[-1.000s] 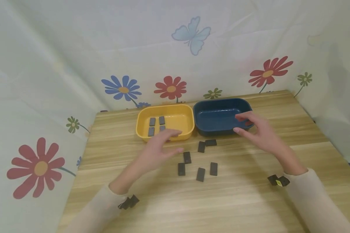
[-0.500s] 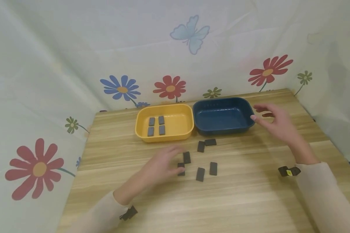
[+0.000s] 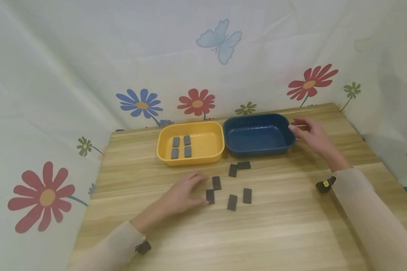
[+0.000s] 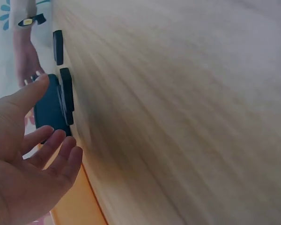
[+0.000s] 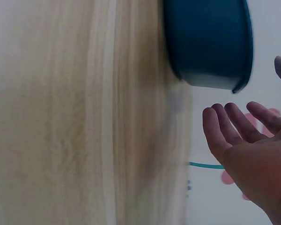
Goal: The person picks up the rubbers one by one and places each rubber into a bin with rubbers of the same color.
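In the head view, my left hand (image 3: 179, 194) is low over the table beside a black rectangular tile (image 3: 210, 196), its thumb tip overlapping the tile's edge; contact cannot be told. A second tile (image 3: 216, 183) lies just past the fingertips. The left wrist view has that hand (image 4: 33, 154) with thumb and fingers apart, gripping nothing. My right hand (image 3: 313, 136) hovers by the right end of the blue tray (image 3: 259, 153). Seen from the right wrist, its loosely bent fingers (image 5: 215, 129) are apart from the tray wall (image 5: 210, 47) and hold nothing.
A yellow tray (image 3: 203, 160) adjoins the blue one on its left, with several grey tiles (image 3: 187, 151) in two rows inside. More black tiles (image 3: 232, 202) lie scattered on the wooden table (image 3: 274, 226). A flowered curtain (image 3: 173, 56) closes off the back and sides.
My left hand came down from the yellow tray's front rim toward the black tiles. My right hand drew back rightward from over the blue tray to beside its end. The tiles stayed put.
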Available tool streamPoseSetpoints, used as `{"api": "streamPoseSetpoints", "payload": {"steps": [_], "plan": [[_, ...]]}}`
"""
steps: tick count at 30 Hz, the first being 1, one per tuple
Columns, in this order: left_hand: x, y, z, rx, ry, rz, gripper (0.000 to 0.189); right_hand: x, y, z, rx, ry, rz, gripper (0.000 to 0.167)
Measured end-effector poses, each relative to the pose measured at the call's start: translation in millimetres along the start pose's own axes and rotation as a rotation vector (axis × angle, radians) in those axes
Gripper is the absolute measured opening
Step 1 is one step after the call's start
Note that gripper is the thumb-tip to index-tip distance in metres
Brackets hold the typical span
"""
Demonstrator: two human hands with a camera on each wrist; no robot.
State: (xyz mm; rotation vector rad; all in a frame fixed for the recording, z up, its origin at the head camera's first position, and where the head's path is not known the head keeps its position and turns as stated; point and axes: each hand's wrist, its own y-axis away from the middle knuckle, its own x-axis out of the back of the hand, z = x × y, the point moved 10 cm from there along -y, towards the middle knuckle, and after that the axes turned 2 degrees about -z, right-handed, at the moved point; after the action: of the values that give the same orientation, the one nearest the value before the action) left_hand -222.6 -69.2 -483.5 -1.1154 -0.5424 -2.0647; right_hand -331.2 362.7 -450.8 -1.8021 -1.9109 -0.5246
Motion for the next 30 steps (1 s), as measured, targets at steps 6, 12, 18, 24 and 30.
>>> {"api": "streamPoseSetpoints", "payload": {"steps": [6,12,18,24,30], "plan": [[-8.0,6.4,-5.9,0.007,-0.005,-0.033,0.068,-11,-19.1,17,-0.098,-0.125,-0.041,0.076],[-11.0,8.6,-2.2,0.000,0.005,-0.037,0.061,-22,-31.0,28,-0.169,-0.244,-0.088,0.071],[-14.6,8.8,-1.6,0.009,-0.014,-0.049,0.058,-27,-31.5,32,-0.207,-0.273,-0.100,0.067],[-15.1,6.6,0.2,0.014,-0.020,-0.052,0.055,-26,-33.6,39,-0.220,-0.289,-0.111,0.058],[-16.5,4.3,1.7,-0.002,-0.024,-0.049,0.052,-29,-35.5,40,-0.219,-0.311,-0.107,0.057]]}}
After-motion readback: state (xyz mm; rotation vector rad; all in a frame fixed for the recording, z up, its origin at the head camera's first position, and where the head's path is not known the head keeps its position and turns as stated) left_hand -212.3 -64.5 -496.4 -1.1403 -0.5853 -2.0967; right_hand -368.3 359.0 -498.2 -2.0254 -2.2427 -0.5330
